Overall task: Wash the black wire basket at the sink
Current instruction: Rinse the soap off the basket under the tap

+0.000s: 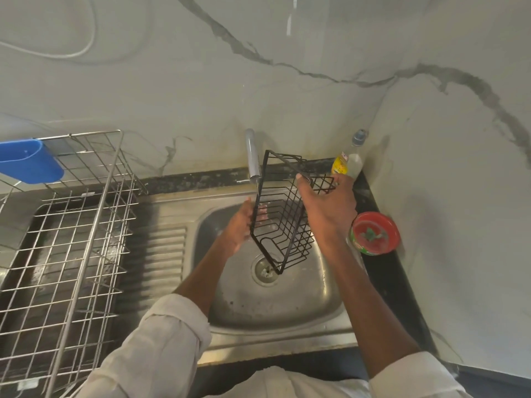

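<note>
Right hand [327, 208] and left hand [240, 225] hold black wire basket [283, 216] over sink [275, 308].

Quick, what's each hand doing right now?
Left hand: open, fingers against the black wire basket.
Right hand: holds the basket's upper rim.

black wire basket [283, 214] — tilted, above sink [275, 300]
</note>
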The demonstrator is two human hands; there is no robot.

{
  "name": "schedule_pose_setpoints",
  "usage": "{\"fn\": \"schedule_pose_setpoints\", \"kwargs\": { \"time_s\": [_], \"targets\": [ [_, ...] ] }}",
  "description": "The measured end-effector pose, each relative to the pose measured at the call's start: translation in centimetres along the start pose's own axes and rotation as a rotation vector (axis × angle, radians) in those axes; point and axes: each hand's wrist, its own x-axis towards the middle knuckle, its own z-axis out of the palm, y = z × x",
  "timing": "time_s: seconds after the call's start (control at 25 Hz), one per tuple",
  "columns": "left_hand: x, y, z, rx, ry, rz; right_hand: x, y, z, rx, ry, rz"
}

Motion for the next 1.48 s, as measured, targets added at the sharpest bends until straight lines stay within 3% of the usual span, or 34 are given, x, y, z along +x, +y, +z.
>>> {"fn": "schedule_pose_setpoints", "kwargs": {
  "time_s": [0.12,0.48,0.84,1.0,1.28,1.48],
  "targets": [
    [0.1,-0.4,-0.2,-0.034,0.004,-0.062,0.0,-0.4,-0.1,0.023,0.009,-0.013],
    [2.3,0.7,1.5,-0.115,0.003,0.007,1.4,1.5,-0.9,0.144,0.041,-0.075],
    [2.8,2.4,0.9,-0.418,0.118,-0.009,1.7,7.7,-1.0,0.577,-0.121,-0.135],
    [2.1,2.1,0.3,-0.481,0.12,0.008,2.7,8.8,-1.0,0.852,-0.245,-0.016],
    [1.4,1.4,-1.0,-0.382,0.159,0.077,3.3,9.3,-0.6,1.196,-0.398,0.196],
    [0.5,0.5,-3.0,-0.445,0.22,0.006,3.9,9.7,1.4,1.192,-0.515,0.231]
  ]
}}
